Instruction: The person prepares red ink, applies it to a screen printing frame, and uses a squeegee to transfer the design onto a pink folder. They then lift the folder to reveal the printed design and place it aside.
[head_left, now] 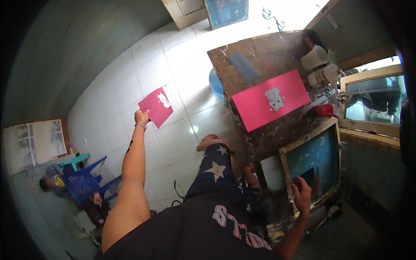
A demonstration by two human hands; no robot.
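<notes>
Out to the left over the tiled floor, my left hand (141, 118) pinches the edge of a dark pink sheet (155, 113) printed with a small white cartoon animal. My right hand (302, 195) is at the lower right, fingers loosely curled and a little apart, with nothing visible in them. Just beyond it leans a wooden-framed printing screen (314, 149) with blue-green mesh and a dark patch low on it; whether the hand touches the frame I cannot tell. A larger bright pink sheet (253, 106), bearing a grey-and-white bear, lies on the stained wooden table (221, 54).
A grey-blue flat strip (242, 67), white tubs (323, 76) and a red container (325, 111) are on the table. A blue basin (216, 82) stands beside it. At the far left a person sits by a blue plastic chair (82, 184). A tape roll (277, 236) lies at the lower right.
</notes>
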